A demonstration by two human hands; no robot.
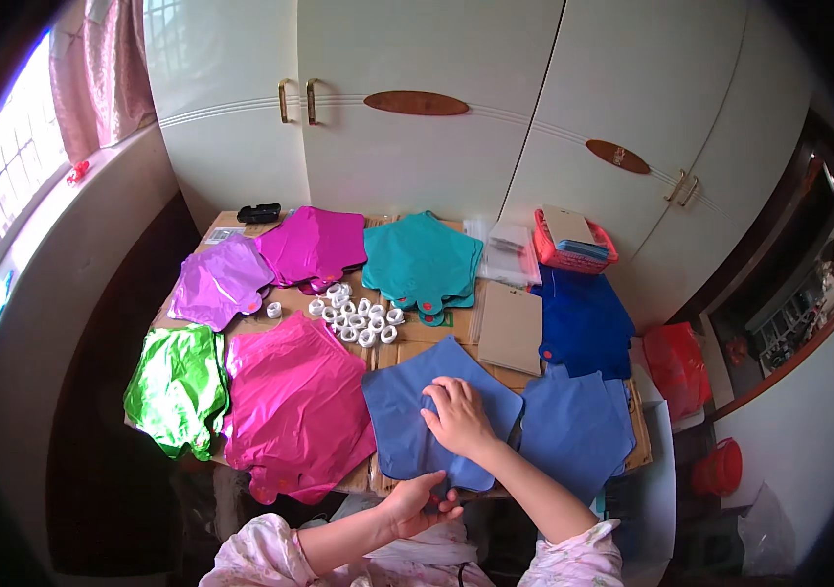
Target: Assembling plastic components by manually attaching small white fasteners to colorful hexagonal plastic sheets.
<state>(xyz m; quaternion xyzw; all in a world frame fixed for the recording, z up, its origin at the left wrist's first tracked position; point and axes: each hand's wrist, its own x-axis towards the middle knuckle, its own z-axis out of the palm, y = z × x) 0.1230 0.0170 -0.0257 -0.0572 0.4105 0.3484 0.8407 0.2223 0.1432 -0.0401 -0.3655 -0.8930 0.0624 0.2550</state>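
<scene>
A flat, dusty-blue star-shaped foil balloon (402, 406) lies in front of me at the table's near edge. My right hand (458, 416) rests on its upper face, fingers slightly bent and apart. At its near edge, my left hand (419, 505) is closed with thumb and fingers on the balloon's narrow tail, which is partly hidden by the fingers. To the right lies a pile of similar blue foil balloons (573, 430). On the left is a pile of hot-pink foil balloons (294, 396). Beyond the balloon sit several small white ribbon rolls (366, 320).
Green (177, 386), lilac (221, 279), magenta (314, 240), teal (422, 259) and dark-blue foil balloons (583, 318) surround the work area. A beige card (511, 328) lies near a red basket (578, 258). White cabinets (417, 157) stand behind the table.
</scene>
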